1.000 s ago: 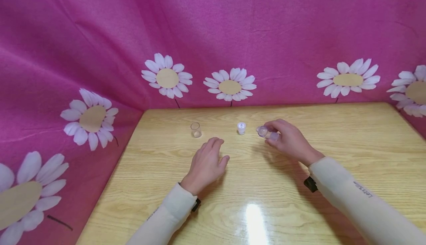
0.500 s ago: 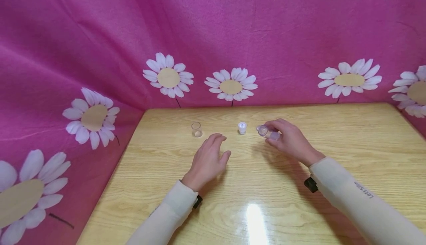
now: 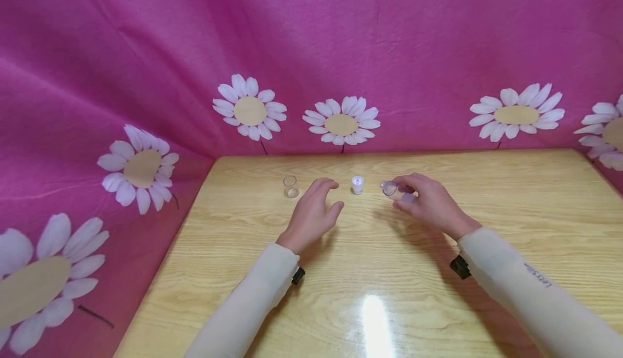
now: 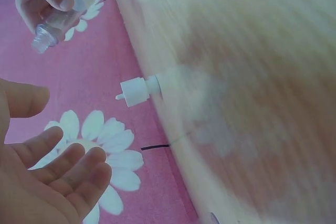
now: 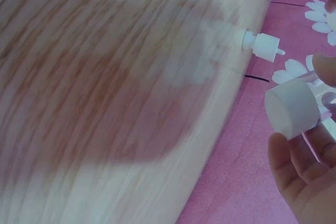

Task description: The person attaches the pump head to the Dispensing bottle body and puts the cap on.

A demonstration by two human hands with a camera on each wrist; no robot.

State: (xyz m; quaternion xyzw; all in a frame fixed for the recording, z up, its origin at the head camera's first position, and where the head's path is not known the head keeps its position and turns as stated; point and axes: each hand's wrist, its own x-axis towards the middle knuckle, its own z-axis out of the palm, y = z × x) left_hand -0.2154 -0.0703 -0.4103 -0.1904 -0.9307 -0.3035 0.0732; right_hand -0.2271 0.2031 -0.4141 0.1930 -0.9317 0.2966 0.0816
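My right hand (image 3: pixel 435 205) grips a small clear bottle (image 4: pixel 59 19) between thumb and fingers, above the table and tilted. Its uncapped neck points left, and its frosted white base (image 5: pixel 291 109) faces the right wrist camera. Toward the table's back stands a small white nozzle piece (image 3: pixel 357 185), with a thin nib on top and a narrower foot (image 4: pixel 152 84). My left hand (image 3: pixel 313 214) hovers just left of this piece, fingers loosely bent and thumb apart, holding nothing. Beyond the left fingertips is a clear, open-topped cylindrical cap (image 3: pixel 291 187), upright on the wood.
The light wooden table (image 3: pixel 340 271) ends at the back against a pink cloth (image 3: pixel 418 50) printed with white daisies. More of this cloth hangs along the left side. A bright light reflection lies on the tabletop near the front.
My left hand has moved forward and slightly right, closer to the white nozzle piece. The right hand keeps its grip on the bottle and has hardly moved. The view has shifted slightly.
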